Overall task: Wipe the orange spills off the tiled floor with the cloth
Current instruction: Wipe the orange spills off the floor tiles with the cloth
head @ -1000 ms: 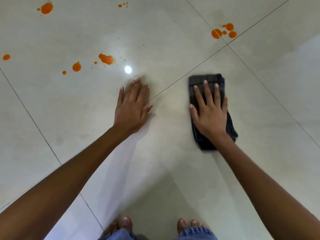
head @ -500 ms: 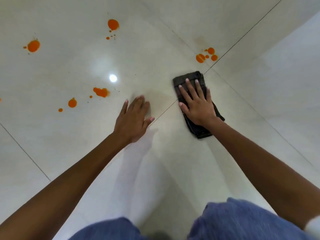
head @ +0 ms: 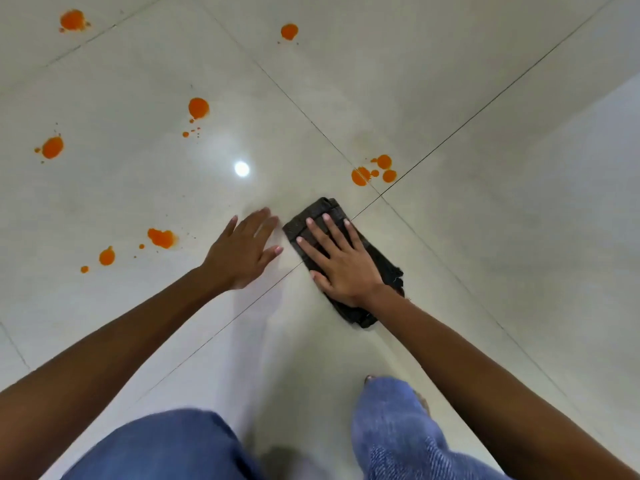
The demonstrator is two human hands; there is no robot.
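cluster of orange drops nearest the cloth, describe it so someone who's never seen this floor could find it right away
Find where the dark grout lines cross, just beyond the dark cloth under the right hand. The cluster lies in the corner just left of that crossing. Unlike the other spills, it is several close blobs, and one straddles a grout line.

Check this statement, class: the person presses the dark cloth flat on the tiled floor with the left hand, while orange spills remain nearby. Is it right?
Not quite. The head view shows the right hand pressing the dark cloth flat on the tiled floor; the left hand is bare beside it. Orange spills do remain nearby.
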